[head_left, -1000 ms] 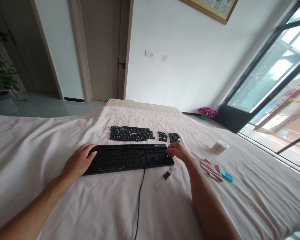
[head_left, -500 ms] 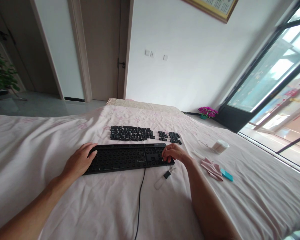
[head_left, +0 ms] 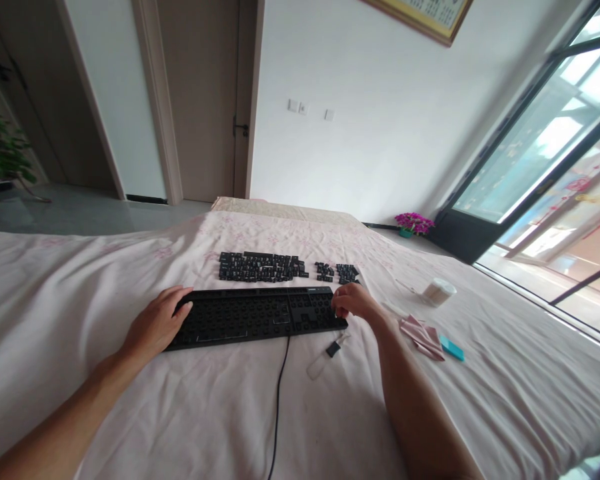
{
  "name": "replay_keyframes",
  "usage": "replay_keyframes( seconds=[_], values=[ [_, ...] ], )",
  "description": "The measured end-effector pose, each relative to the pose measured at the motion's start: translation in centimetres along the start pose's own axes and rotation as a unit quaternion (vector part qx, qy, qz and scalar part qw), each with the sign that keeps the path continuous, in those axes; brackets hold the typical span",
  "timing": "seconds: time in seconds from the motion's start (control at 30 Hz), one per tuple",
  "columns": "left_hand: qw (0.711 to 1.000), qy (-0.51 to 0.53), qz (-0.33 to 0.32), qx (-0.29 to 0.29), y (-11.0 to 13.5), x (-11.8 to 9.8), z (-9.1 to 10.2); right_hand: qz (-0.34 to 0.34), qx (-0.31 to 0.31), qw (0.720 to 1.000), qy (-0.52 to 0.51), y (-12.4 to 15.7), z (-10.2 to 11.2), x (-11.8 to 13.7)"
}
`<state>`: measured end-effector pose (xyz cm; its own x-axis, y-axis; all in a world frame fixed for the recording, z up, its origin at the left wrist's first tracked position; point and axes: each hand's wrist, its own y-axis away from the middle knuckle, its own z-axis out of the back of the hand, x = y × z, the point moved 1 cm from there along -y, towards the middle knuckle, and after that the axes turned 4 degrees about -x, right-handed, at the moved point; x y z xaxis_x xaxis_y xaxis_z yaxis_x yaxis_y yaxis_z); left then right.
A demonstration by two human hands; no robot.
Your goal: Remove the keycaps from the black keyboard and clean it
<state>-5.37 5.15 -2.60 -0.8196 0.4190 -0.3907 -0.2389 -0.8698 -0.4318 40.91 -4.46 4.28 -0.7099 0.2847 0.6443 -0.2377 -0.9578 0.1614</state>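
A black keyboard (head_left: 240,317) with its keycaps taken off lies on the bed sheet, its cable (head_left: 279,400) running toward me. My left hand (head_left: 167,319) grips the keyboard's left end, thumb over the near face and fingers along the back edge. At the number-pad end, my right hand (head_left: 351,301) is closed in a pinch. A thin white stick, apparently a cotton swab, is in its fingers, mostly hidden now. Behind the keyboard lie the loose black keycaps (head_left: 260,267), grouped in rows, with smaller groups (head_left: 324,271) to the right.
A wire keycap puller (head_left: 333,349) with a black grip lies in front of the keyboard, near small white bits. To the right are a white round container (head_left: 439,292), a pink cloth (head_left: 423,337) and a turquoise item (head_left: 453,348). The sheet (head_left: 180,413) is wrinkled.
My right hand has shifted slightly right and up along the number-pad end, and the white stick's tip is less visible. My left hand stays on the keyboard. The view has moved slightly.
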Motion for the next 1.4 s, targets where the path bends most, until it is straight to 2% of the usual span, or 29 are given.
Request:
replay_keyframes(
  seconds=[0.27, 0.43, 0.63, 0.97, 1.23, 1.4],
  values=[
    [1.000, -0.007, -0.005, 0.001, 0.0, 0.1, -0.1, 0.050, -0.054, 0.991, -0.107, 0.0, -1.2, 1.0],
    [1.000, -0.006, 0.000, 0.002, 0.0, 0.1, -0.1, 0.082, -0.096, 0.991, -0.045, -0.4, -2.7, 1.5],
    [1.000, -0.006, 0.001, 0.006, 0.0, 0.0, 0.0, 0.107, -0.115, 0.987, 0.021, -0.4, -2.7, 1.3],
    [1.000, -0.007, -0.001, 0.005, 0.0, 0.0, 0.0, 0.065, -0.035, 0.997, 0.015, -0.1, -1.6, 1.3],
    [1.000, -0.008, 0.004, 0.006, 0.0, 0.0, -0.1, 0.055, -0.020, 0.998, 0.021, 0.8, -1.5, 2.6],
    [1.000, -0.010, 0.001, 0.004, 0.0, -0.1, 0.0, 0.038, 0.031, 0.998, 0.029, 1.3, -1.3, 3.3]
  ],
)
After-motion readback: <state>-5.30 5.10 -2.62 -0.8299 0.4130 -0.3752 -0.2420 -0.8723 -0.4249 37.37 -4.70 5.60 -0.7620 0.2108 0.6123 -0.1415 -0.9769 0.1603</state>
